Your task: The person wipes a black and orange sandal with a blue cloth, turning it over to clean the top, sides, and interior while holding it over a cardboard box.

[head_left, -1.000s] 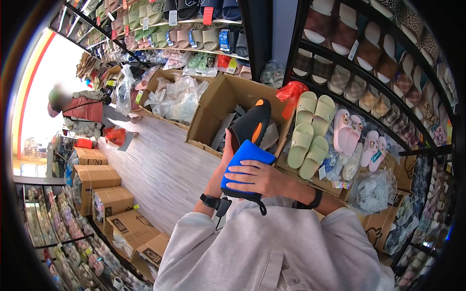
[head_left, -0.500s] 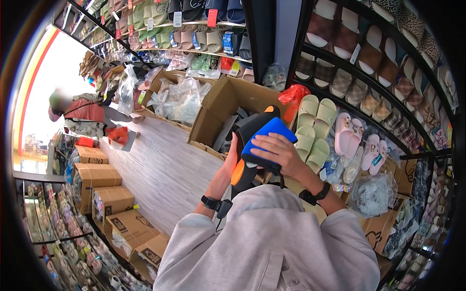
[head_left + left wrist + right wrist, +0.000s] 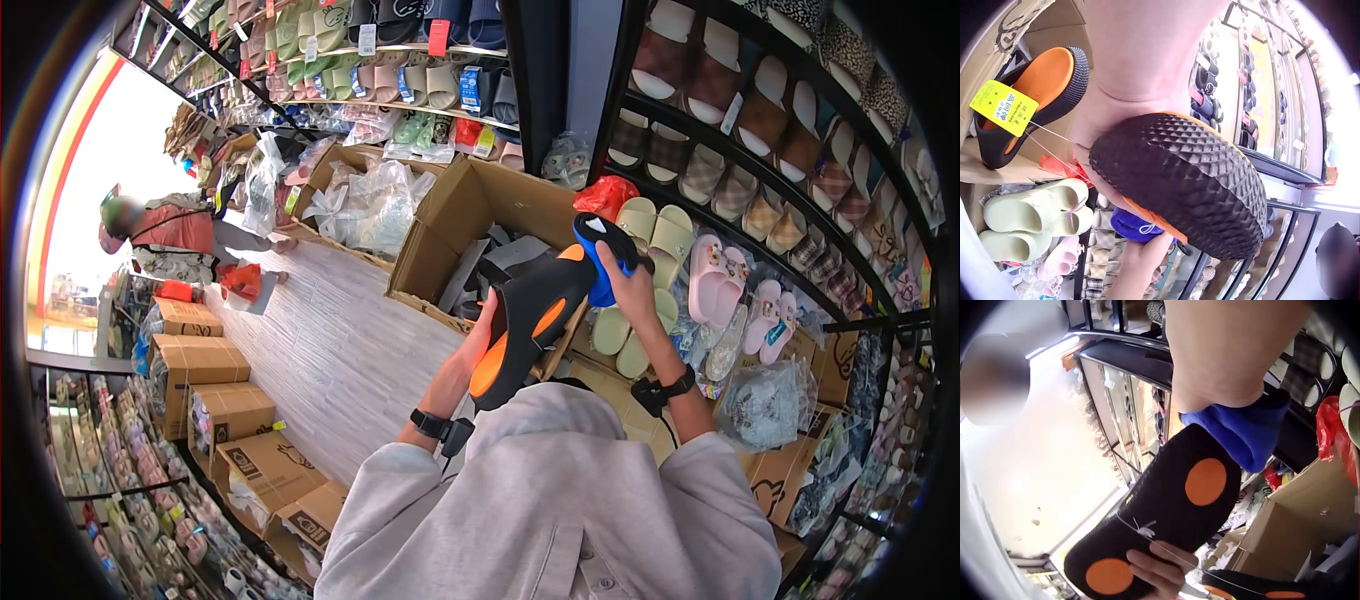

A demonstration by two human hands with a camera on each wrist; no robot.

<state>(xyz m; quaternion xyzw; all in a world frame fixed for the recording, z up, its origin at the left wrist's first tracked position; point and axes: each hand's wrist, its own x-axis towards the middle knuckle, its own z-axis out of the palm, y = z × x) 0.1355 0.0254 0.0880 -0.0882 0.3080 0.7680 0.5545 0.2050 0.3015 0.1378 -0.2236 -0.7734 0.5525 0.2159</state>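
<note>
In the head view my left hand (image 3: 472, 352) holds a black slipper (image 3: 525, 325) with orange patches. Its bumpy black sole (image 3: 1179, 181) faces the left wrist camera. My right hand (image 3: 631, 290) grips a blue fabric pad (image 3: 601, 288) with a black side, right at the slipper's far end. Blue cloth (image 3: 1238, 434) overlaps that end in the right wrist view, where the fingers of my left hand (image 3: 1160, 569) lie across the slipper's underside (image 3: 1154, 497). A thin string runs from it to a second black slipper (image 3: 1075, 81) with an orange insole and a yellow tag (image 3: 1005, 107).
An opened cardboard box (image 3: 420, 240) stands just beyond my hands. Green slippers (image 3: 665, 250) and pink slippers (image 3: 715, 275) lie to the right. Shelves of footwear (image 3: 740, 130) rise behind, cartons (image 3: 200, 370) line the left, and a person (image 3: 175, 225) stands at far left.
My right hand has moved the blue pad up and right along the slipper to its far end, turning the black side into view. The slipper, earlier partly covered, now shows more fully.
</note>
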